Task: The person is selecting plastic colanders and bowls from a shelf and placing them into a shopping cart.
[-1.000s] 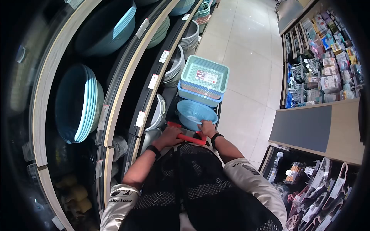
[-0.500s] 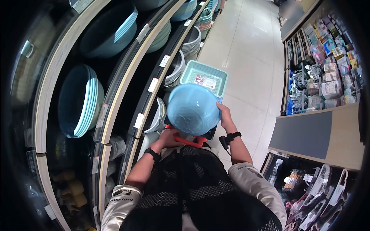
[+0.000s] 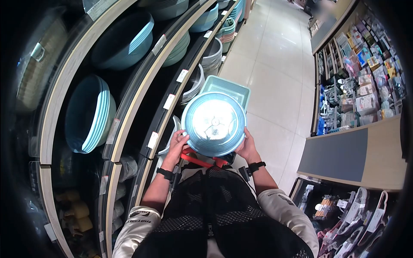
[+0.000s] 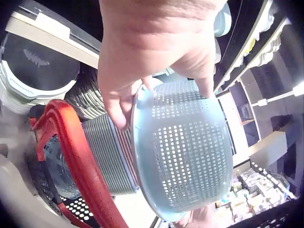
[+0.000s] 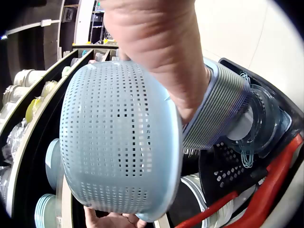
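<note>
A round blue plastic colander (image 3: 215, 146) with small square holes in its wall is held up in front of the body. My left hand (image 3: 174, 148) grips its left rim; in the left wrist view, fingers curl over the rim and the thumb lies on the perforated wall (image 4: 185, 147). On the opposite side my right hand (image 3: 248, 148) holds the rim, its fingertips partly hidden by the colander in the right wrist view. Behind the colander, partly covered by it, is a stack of rectangular plastic baskets (image 3: 228, 84), light green on top.
Below the hands is a black shopping basket with a red handle (image 3: 195, 160), holding transparent blue items (image 5: 266, 114). Shelves of stacked basins (image 3: 101, 116) run along the left. Tiled floor (image 3: 275, 86) extends ahead, and racks of small packaged goods (image 3: 365, 90) stand right.
The right hand lifted the colander from beside the rectangular baskets and tilted it upright. The left hand left the red handle and took the colander's left rim.
</note>
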### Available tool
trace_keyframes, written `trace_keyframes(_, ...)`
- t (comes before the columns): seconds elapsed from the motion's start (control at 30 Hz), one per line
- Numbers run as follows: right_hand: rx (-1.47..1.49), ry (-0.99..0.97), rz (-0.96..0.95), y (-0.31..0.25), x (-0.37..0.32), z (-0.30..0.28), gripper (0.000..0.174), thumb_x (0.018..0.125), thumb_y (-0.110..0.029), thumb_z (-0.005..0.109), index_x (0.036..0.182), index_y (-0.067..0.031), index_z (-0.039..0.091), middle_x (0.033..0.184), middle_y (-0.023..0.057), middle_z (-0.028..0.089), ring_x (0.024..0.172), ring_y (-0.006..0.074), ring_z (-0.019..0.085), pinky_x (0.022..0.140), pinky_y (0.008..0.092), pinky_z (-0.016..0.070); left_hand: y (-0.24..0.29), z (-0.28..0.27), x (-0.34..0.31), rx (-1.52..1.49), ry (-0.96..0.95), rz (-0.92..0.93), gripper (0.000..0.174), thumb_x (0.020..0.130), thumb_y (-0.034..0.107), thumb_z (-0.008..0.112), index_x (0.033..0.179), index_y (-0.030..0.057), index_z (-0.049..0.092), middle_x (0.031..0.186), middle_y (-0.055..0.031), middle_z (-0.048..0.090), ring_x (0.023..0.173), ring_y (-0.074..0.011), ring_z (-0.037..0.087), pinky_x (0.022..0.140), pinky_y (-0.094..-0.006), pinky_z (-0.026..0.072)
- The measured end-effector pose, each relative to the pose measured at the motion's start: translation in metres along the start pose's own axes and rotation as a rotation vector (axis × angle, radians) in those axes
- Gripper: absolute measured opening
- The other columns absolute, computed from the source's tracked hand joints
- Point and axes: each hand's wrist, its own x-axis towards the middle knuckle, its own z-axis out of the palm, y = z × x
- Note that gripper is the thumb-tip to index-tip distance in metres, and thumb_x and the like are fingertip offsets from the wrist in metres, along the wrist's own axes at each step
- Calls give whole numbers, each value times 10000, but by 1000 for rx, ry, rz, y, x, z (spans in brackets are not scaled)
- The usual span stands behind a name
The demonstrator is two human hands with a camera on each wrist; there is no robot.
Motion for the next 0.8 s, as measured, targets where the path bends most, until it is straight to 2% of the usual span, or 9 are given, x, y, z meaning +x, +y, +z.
trace_keyframes(0.03,-1,-54,17,2,-2,-1,571,1075,-485,386,1447,-60,470,1414,149,590,1304,326,571,1101,516,453,7,6,-1,-1,1,3,433,990,179,671,1339,84,433,1128,-94,658,1027,-183,668,872,-358,582)
trace_keyframes(0.13,-46,-135,25,9,-5,-6,567,1071,-453,444,1477,-57,431,1446,137,567,1315,312,564,1103,497,459,18,9,0,-40,76,36,458,995,156,660,1369,83,407,1095,-86,657,957,-160,677,769,-317,602)
trace_keyframes(0.3,-111,-208,-7,10,-4,-9,566,1056,-350,529,1496,-24,386,1467,147,543,1332,299,547,1119,477,448,22,2,-2,-7,79,58,453,1000,147,649,1378,91,406,1113,-70,653,950,-144,673,769,-290,592)
trace_keyframes(0.37,-87,-282,1,10,1,-12,574,1025,-240,597,1496,-2,370,1482,155,521,1349,299,528,1144,471,425,23,-2,-1,19,75,82,451,1002,143,644,1381,92,405,1126,-66,652,950,-139,671,774,-284,588)
trace_keyframes(0.4,-90,-283,-1,11,0,-7,574,1025,-240,597,1496,-2,370,1482,155,521,1349,299,528,1144,471,425,28,2,-2,-2,73,118,448,1006,133,634,1388,90,403,1148,-70,653,958,-139,672,784,-285,587)
trace_keyframes(0.47,-136,-321,-74,14,-1,4,602,988,-121,635,1505,0,350,1498,157,496,1367,302,510,1171,469,400,38,8,-3,-29,71,160,445,1010,122,623,1395,89,402,1169,-73,653,966,-139,673,795,-285,586)
trace_keyframes(0.63,-157,-305,-118,10,1,40,604,975,-47,627,1503,13,338,1498,167,485,1361,307,515,1166,477,418,46,-5,10,-63,-51,185,466,1040,80,537,1477,69,374,1274,-109,634,1033,-159,673,827,-312,593)
trace_keyframes(0.67,-206,-307,-123,8,0,48,591,982,-47,616,1500,18,338,1494,173,487,1354,309,523,1155,479,435,45,-10,13,-57,-58,189,476,1048,65,492,1504,62,355,1290,-113,629,1043,-159,672,831,-319,596)
trace_keyframes(0.8,-284,-343,-148,1,-10,89,562,997,-44,591,1494,26,340,1482,178,499,1332,310,544,1122,478,474,49,-15,18,-1,-22,187,512,1043,75,460,1536,68,322,1308,-109,621,1064,-158,667,824,-301,584)
